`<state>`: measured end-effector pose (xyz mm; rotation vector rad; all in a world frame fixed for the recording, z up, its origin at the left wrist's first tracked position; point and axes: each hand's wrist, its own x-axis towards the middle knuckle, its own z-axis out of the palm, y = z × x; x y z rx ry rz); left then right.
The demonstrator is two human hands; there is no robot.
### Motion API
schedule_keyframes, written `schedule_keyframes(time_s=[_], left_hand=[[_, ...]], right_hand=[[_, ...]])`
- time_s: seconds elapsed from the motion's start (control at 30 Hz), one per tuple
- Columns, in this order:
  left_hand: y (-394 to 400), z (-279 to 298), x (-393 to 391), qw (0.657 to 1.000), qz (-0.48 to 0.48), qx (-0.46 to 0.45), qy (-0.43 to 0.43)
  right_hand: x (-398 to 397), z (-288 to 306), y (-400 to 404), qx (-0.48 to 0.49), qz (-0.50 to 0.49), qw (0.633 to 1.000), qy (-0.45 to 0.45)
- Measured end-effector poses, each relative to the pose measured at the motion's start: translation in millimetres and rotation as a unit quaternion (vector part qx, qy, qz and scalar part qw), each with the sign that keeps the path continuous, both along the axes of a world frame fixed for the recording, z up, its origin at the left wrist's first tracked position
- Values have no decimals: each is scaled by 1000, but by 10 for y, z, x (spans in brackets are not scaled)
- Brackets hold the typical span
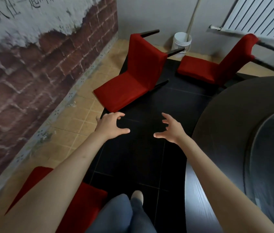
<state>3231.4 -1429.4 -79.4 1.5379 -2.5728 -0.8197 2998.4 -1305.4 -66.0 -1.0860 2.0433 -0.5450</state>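
A red upholstered chair [132,78] lies tipped over on the dark floor tiles ahead of me, its black legs pointing toward the far wall. A second red chair [217,66] lies tipped over behind it to the right. Both my arms reach forward. My left hand [111,126] hovers just short of the near edge of the first chair's back, fingers spread and bent, holding nothing. My right hand [169,128] hovers over the dark tiles to the right of it, fingers likewise spread and bent, empty.
A round dark table [225,123] fills the right side. A third red chair [82,199] sits by my left leg. A brick-pattern wall [40,64] runs along the left. A white bucket [181,42] with a pole and a radiator [259,15] stand at the far wall.
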Motion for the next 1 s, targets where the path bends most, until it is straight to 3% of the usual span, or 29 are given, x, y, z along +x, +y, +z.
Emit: schedule_keyframes(time_s=[0.3,0.63,1.0], left_hand=[[-1061,-131,-454,999,46,13,-4],[-3051,-391,-676,993,109,43,20],[-4586,-867,-1135,982,160,102,4]], right_hand=[[-581,-103,-1104,24,7,1000,-7],[-895,-177,-3313,67,35,997,12],[-1374,-834,-5122,138,70,988,9]])
